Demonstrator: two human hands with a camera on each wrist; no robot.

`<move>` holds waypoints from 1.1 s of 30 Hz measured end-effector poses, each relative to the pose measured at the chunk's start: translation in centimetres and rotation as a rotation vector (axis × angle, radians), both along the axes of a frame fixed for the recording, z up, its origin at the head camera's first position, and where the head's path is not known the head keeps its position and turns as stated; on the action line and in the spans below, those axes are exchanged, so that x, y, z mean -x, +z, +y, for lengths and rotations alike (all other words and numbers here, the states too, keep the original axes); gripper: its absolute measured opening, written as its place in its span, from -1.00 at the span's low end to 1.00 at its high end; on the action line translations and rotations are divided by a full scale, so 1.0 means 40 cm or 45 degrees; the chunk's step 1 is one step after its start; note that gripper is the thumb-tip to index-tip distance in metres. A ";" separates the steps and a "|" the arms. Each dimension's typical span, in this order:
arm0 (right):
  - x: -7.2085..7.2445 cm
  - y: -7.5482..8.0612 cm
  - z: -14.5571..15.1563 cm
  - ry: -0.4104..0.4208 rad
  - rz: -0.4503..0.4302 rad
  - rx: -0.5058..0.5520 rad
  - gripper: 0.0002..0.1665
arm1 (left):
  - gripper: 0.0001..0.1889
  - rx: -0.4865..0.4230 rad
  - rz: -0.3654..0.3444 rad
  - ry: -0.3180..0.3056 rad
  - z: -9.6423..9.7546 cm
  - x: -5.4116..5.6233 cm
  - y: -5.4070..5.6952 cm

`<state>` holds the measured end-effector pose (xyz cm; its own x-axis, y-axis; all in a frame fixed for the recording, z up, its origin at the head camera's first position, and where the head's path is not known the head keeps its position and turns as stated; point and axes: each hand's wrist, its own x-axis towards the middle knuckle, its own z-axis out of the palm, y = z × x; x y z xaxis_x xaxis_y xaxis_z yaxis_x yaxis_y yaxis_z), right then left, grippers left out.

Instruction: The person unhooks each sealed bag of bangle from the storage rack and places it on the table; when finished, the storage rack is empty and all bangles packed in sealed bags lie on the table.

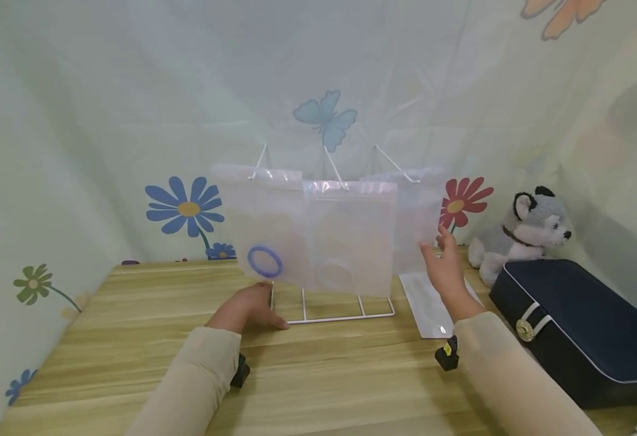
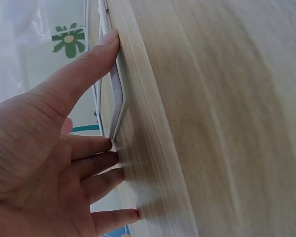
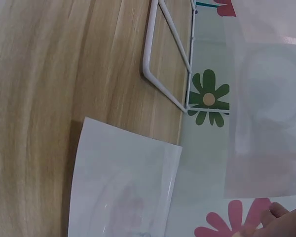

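A white wire rack stands on the table with three frosted plastic bags hung on its prongs. A blue ring shows through the left bag; a faint round shape shows in the middle bag. My left hand rests at the rack's front left base corner. In the left wrist view its thumb lies along the base wire, the other fingers extended with tips by the corner and tabletop. Fingers spread, my right hand is beside the lower edge of the right bag, holding nothing.
Another frosted bag lies flat on the wooden table, right of the rack. Beyond it are a dark blue case with a gold clasp and a grey and white plush dog. A flower-print curtain hangs behind.
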<state>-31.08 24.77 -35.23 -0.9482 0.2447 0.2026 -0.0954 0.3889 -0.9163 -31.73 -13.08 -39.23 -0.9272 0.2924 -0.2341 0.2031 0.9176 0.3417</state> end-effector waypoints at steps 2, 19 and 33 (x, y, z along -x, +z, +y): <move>0.000 0.001 -0.003 0.002 -0.009 0.007 -0.17 | 0.16 0.011 -0.014 0.007 -0.001 0.005 -0.007; -0.035 -0.012 0.004 -0.079 0.071 0.082 -0.44 | 0.17 -0.008 -0.009 -0.001 0.003 -0.006 0.004; -0.106 -0.005 -0.008 -0.118 0.155 -0.032 -0.64 | 0.16 0.006 -0.027 -0.011 0.005 -0.004 0.008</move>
